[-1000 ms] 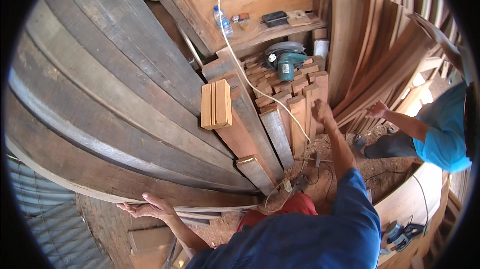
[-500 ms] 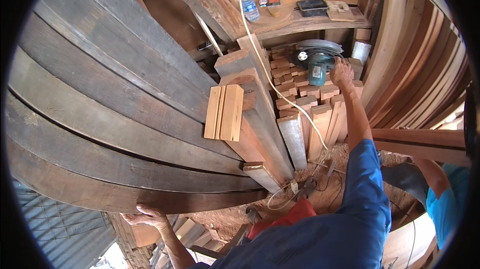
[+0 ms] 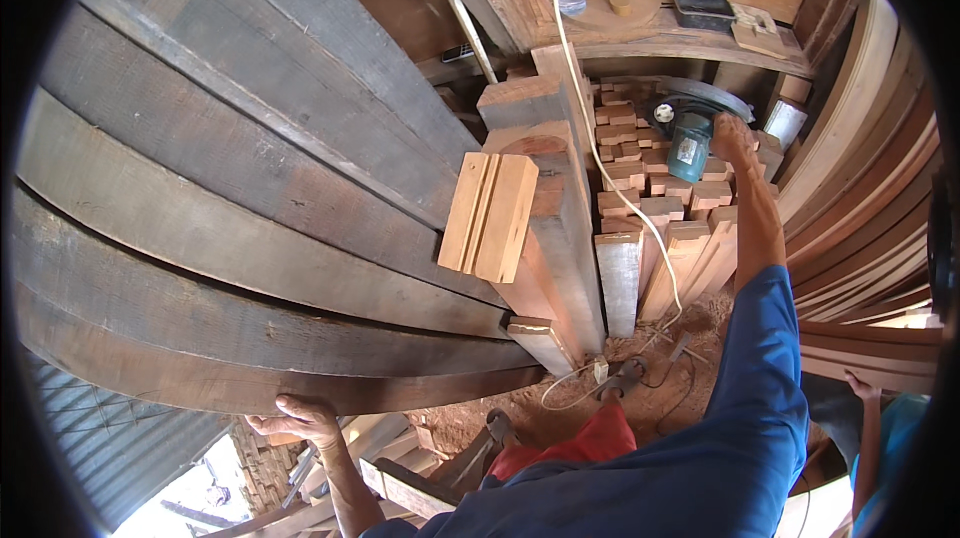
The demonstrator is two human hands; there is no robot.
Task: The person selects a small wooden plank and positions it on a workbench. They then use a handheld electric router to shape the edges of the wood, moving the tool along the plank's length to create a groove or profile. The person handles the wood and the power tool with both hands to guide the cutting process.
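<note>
Recorded a shift of the right hand since the frame of one second earlier: then well short of the teal circular saw, afterwards brought right up to it. Took the pale grooved block as landmark. Located the saw beyond and to the right of that block, on top of the packed timbers. Judged likely to be heavy for one hand, stiff throughout, with a smooth, perhaps slippery motor housing. Rated the handle, on the side away from the block, the sound place to take hold; advised against gripping by the motor housing alone or near the blade side.

Observed the right fingers curled tight over what appeared to be that handle, with the inner grip hidden. Found the right forearm nearly straight, reaching out to the right of the block, in line with the blue sleeve.

Found the left hand below and to the left of the block, at the lower edge of the nearest dark board. Observed fingers spread, thumb apart, with nothing visibly grasped; could not tell the pressure on the board. Logged a co-worker's hand far to the right of the block, at long planks.
</note>
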